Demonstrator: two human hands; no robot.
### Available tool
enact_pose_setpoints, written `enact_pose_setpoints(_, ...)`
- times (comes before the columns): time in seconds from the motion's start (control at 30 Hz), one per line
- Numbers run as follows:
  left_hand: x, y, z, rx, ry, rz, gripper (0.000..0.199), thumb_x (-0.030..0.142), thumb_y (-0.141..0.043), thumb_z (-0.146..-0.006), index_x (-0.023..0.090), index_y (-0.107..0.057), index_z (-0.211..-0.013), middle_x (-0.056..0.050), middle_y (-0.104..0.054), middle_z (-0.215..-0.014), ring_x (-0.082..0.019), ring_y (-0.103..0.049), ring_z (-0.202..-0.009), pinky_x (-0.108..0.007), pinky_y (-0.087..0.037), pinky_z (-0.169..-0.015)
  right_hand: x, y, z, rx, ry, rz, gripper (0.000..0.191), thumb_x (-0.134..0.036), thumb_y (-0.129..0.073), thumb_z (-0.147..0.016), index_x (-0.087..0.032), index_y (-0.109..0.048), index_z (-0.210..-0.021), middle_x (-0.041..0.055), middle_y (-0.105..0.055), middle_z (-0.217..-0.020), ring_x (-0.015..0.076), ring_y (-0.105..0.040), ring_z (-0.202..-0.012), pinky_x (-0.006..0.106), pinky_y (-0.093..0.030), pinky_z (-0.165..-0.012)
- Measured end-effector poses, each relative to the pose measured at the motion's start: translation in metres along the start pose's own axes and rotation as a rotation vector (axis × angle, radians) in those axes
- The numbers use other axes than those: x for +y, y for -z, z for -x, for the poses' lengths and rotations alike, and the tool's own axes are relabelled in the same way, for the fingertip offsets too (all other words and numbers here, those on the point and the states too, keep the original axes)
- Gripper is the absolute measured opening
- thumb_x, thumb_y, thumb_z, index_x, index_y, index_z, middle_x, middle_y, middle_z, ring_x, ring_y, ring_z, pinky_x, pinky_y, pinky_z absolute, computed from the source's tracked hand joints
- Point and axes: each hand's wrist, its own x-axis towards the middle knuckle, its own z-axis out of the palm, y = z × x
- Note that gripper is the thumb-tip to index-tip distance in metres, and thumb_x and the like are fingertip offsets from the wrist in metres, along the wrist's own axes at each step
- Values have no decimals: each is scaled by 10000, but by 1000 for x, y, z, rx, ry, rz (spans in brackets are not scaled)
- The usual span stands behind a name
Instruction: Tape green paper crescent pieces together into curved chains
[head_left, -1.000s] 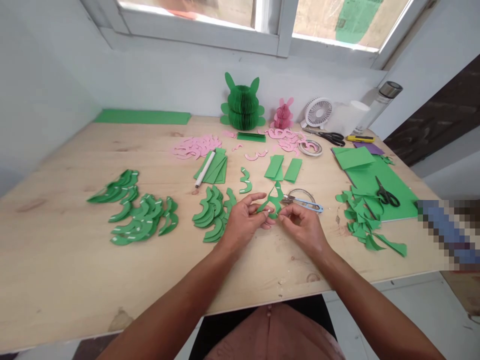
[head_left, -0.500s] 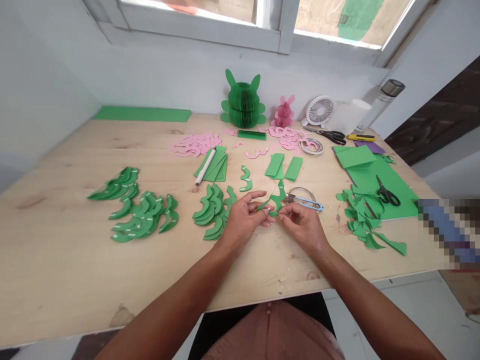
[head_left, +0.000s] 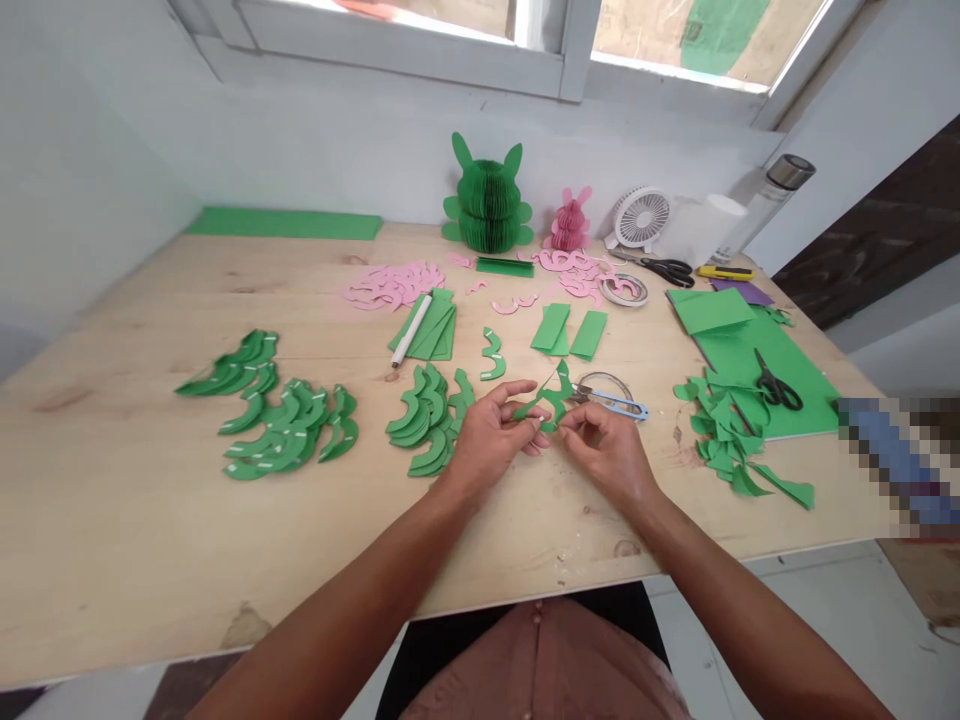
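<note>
Both hands are up at 12 o'clock from the wrists, just above the surface [head_left: 112, 500], holding a jagged green paper cutout [head_left: 550, 398] between them; left hand [head_left: 491, 437] grips its left end between thumb and fingers, index finger raised; right hand [head_left: 604, 450] pinches its lower edge with thumb and fingertips, contact partly hidden by the fingers; thin paper like this probably creases easily, so a light pinch near the edge, with the points kept flat, looks best.

Small snips [head_left: 611, 404] lie just beside the cutout at 3 o'clock; stacked green curved pieces [head_left: 424, 425] sit near the left hand at 10 o'clock, with more [head_left: 289, 432] farther out at 9; green scraps [head_left: 724, 440] lie at 3, beside black scissors [head_left: 776, 391] on a green sheet [head_left: 772, 375]; green strips [head_left: 559, 330] lie at 12, a white marker [head_left: 411, 330] at 11, pink cutouts [head_left: 394, 285] beyond it; farthest, at 12, stand a green paper rabbit [head_left: 487, 195] and a pink paper rabbit [head_left: 571, 225], a small white fan [head_left: 641, 218] to their right.
</note>
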Motion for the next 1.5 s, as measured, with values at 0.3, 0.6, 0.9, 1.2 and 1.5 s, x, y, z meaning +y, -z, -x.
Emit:
enact_pose_setpoints(0.3, -2, 0, -1, -30, -16, -38, 492, 131, -665, -617, 145, -544, -1094, -10, -633, -785, -74, -551, -438, -196, -401, -408, -1, 0, 0, -16, 13, 14, 67, -189, -527, -723, -196, -593, -715, 12, -620, -677, 143, -536, -635, 258, -402, -595)
enact_pose_setpoints(0.6, -1, -1, 0, -38, -5, -46, 493, 191, -692, -629, 149, -546, -1098, 4, -604, -778, -22, -455, -360, -170, -320, -341, -1, 0, 0, -18, 22, 4, 62, -175, -550, -731, -185, -608, -712, 4, -620, -665, 131, -529, -616, 242, -394, -573)
enact_pose_setpoints(0.9, -4, 0, -2, -59, -7, -2, 526, 196, -721, -602, 170, -541, -1096, 18, -608, -763, -20, -437, -342, -171, -306, -327, -1, 0, 1, -21, -25, -34, 58, -195, -567, -733, -181, -622, -724, -2, -611, -649, 119, -511, -583, 232, -384, -553)
enact_pose_setpoints(1.2, -5, 0, -2, -59, 28, 67, 542, 175, -716, -600, 166, -538, -1112, 21, -616, -747, -38, -474, -365, -191, -343, -372, -5, 1, 1, -7, 27, 20, 68, -150, -539, -719, -182, -594, -696, -3, -608, -648, 119, -497, -590, 237, -380, -570)
enact_pose_setpoints(1.5, -4, -1, -2, -52, 20, 65, 541, 156, -701, -606, 149, -529, -1120, 4, -623, -754, -44, -483, -378, -189, -342, -377, -6, 1, 0, 0, 69, 1, 83, -132, -520, -706, -192, -567, -672, -6, -603, -642, 125, -498, -596, 244, -383, -585)
